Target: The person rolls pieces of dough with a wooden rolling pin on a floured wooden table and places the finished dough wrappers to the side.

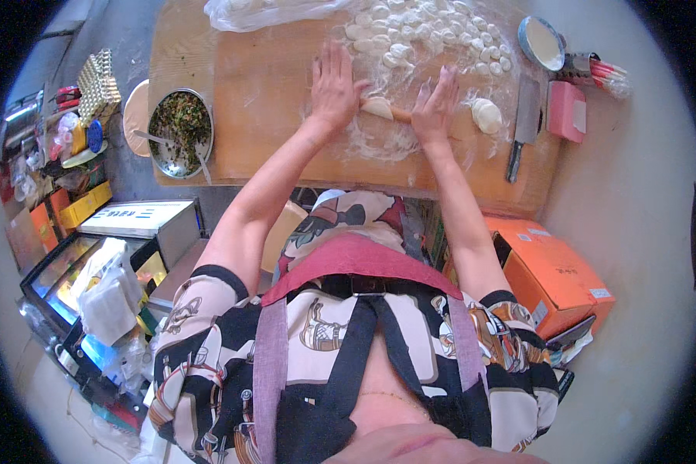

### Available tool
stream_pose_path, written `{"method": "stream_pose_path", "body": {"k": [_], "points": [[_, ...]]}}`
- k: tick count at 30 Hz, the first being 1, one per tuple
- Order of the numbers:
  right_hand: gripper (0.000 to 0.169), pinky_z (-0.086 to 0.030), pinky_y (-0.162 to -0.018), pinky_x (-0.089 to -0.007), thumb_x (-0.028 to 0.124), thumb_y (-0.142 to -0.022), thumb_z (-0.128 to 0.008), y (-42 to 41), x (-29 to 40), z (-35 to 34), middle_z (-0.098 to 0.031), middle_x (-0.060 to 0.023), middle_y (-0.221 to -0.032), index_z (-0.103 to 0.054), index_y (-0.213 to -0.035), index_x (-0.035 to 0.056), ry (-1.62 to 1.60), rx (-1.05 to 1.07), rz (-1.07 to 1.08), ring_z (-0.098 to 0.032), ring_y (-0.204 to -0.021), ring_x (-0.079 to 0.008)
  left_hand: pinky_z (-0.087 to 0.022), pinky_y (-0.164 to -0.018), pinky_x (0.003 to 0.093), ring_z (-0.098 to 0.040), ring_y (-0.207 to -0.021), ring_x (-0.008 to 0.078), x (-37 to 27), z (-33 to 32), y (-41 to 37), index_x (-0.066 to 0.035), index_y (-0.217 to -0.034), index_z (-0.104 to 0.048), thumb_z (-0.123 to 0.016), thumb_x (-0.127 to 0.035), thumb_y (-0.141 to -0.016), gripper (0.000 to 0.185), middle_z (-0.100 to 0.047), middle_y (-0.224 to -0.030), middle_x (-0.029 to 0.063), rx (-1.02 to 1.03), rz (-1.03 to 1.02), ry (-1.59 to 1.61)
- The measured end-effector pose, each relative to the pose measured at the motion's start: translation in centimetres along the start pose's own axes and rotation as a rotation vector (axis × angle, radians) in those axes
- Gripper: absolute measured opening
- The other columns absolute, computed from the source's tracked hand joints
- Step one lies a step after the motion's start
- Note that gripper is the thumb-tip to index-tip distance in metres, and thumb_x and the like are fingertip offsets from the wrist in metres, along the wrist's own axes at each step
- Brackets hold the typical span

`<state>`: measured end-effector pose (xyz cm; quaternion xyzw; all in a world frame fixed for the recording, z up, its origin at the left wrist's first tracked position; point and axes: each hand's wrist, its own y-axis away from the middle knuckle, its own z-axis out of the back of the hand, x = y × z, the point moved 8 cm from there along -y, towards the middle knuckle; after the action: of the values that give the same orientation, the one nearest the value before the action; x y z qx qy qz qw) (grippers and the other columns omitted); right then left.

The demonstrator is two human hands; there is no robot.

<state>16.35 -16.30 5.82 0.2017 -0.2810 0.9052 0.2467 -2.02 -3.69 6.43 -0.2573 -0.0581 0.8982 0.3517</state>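
On the floured wooden board (255,104), a wooden rolling pin (402,115) lies across a small flat dough wrapper (378,108). My left hand (334,87) is flat over the pin's left end, with its fingers extended. My right hand (437,110) lies over the pin's right end, palm down. Beyond my hands spread many floured dough pieces (423,26). A small stack of rolled wrappers (487,115) sits right of my right hand. At the board's left, a metal bowl (210,139) holds chopped green filling (180,122) and spoon-like utensils.
A cleaver (525,116) lies near the board's right edge, beside a pink box (567,111). A bowl of white flour or similar (542,43) stands at the back right. A plastic bag (255,14) lies at the back. Below right is an orange carton (557,261); egg trays (100,87) are left.
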Motion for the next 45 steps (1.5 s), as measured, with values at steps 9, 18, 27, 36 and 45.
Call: {"method": "stream_pose_path", "body": {"k": [9, 18, 27, 36, 45], "points": [[0.022, -0.043, -0.097, -0.0485, 0.015, -0.085, -0.076, 4.7, 5.6, -1.9, -0.061, -0.0128, -0.11, -0.064, -0.101, 0.0066, -0.03, 0.276, -0.059, -0.056, -0.111, -0.0357, -0.034, -0.117, 0.0523, -0.039, -0.15, 0.0359, -1.1, 1.4, 12.8, -0.012, -0.122, -0.065, -0.072, -0.019, -0.088, 0.035, -0.048, -0.158, 0.0134, 0.156, -0.189, 0.271], [0.016, -0.052, -0.075, -0.0342, 0.004, -0.09, -0.073, 2.5, -10.2, 10.6, -0.065, -0.0064, -0.088, -0.059, -0.097, 0.0007, -0.278, -0.184, -0.565, -0.063, -0.08, -0.0176, -0.036, -0.114, 0.0499, -0.044, -0.147, 0.0352, -0.7, 1.3, 13.9, -0.009, -0.11, -0.06, -0.072, -0.014, -0.087, 0.027, -0.051, -0.155, 0.0165, 0.115, -0.134, 0.315], [0.026, -0.054, -0.092, -0.0412, 0.003, -0.087, -0.07, 0.8, -15.7, 11.4, -0.071, -0.0197, -0.11, -0.063, -0.111, -0.0017, 0.015, -0.041, -0.524, -0.069, -0.103, -0.0292, -0.038, -0.112, 0.0478, -0.045, -0.147, 0.0335, -0.4, 1.4, 13.7, -0.009, -0.109, -0.059, -0.072, -0.01, -0.086, 0.026, -0.053, -0.153, 0.0164, 0.155, -0.126, 0.299], [0.061, -0.02, -0.126, -0.0535, 0.022, -0.101, -0.053, -4.2, -6.5, -0.8, -0.032, -0.0344, -0.159, -0.039, -0.151, -0.01, 0.365, 0.156, -0.096, -0.025, -0.152, -0.0481, -0.038, -0.112, 0.0482, -0.047, -0.145, 0.0338, -1.1, 1.7, 13.1, -0.01, -0.11, -0.057, -0.071, -0.011, -0.086, 0.027, -0.054, -0.152, 0.0166, 0.161, -0.137, 0.298], [0.059, -0.021, -0.125, -0.0552, 0.013, -0.095, -0.054, 7.9, 8.4, -0.7, -0.04, -0.0336, -0.154, -0.042, -0.146, -0.0125, -0.173, 0.565, -0.006, -0.028, -0.15, -0.0495, -0.04, -0.111, 0.0489, -0.05, -0.143, 0.0337, -0.7, 2.2, 13.4, -0.008, -0.107, -0.056, -0.073, -0.016, -0.086, 0.028, -0.055, -0.152, 0.0174, 0.17, -0.164, 0.288]]}}
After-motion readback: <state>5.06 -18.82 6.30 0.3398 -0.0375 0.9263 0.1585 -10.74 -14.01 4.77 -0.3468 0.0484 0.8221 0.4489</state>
